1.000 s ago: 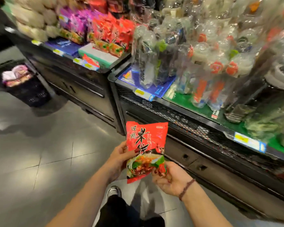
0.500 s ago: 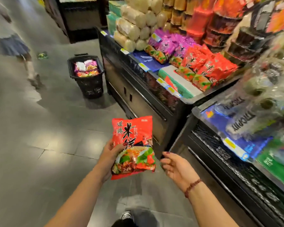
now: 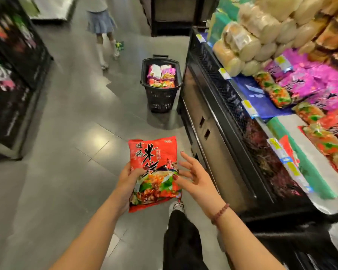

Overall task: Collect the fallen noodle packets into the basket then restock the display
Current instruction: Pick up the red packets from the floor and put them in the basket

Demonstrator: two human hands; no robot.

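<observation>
Red noodle packet (image 3: 153,172) is now gripped by left hand (image 3: 128,178) alone, right hand (image 3: 195,176) has let go and is splayed beside it, basket (image 3: 160,98) now dead ahead, far, by right-side display (image 3: 230,102), so drop-off looks next.

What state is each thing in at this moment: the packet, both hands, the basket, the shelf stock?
Red plastic noodle packet: upright, held above the floor.
Left hand: grips the packet's lower left edge.
Right hand: open, fingers spread, at the packet's right edge.
Black plastic mesh basket: upright on the floor, holding packets.
Purple shelf packets: lying stacked on the display.
</observation>
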